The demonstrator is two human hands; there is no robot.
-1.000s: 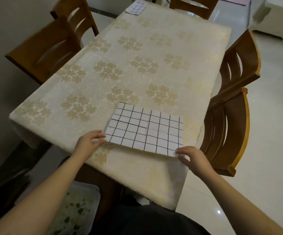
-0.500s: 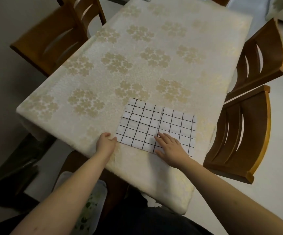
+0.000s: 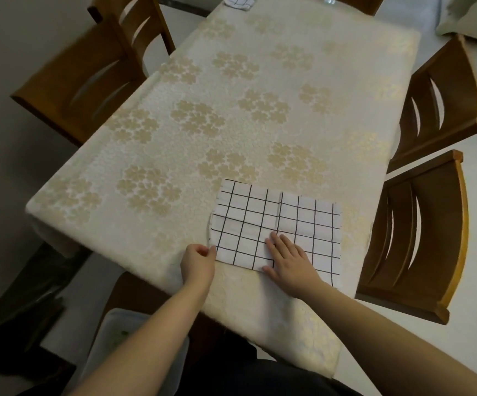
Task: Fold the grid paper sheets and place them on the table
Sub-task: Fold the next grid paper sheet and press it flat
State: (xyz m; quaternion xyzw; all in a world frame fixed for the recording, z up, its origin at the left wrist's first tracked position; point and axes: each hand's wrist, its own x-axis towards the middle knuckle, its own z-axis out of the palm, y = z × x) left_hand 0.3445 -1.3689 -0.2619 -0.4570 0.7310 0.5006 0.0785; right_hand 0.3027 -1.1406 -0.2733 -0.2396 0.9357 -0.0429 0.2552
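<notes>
Left hand [image 3: 198, 260] pinches the grid paper sheet's [image 3: 277, 224] lifted edge; right hand [image 3: 288, 262] presses flat on it on the tabletop [image 3: 231, 110].

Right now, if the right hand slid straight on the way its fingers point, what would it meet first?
Only more of the grid paper sheet it already presses flat. The right hand points up-left toward the far end; beyond the sheet's far edge lies bare tablecloth, seemingly free until the second grid sheet.

Four wooden chairs: two at left [image 3: 88, 70], two at right [image 3: 420, 232]; pale bin [image 3: 111, 338] on floor, near left.
</notes>
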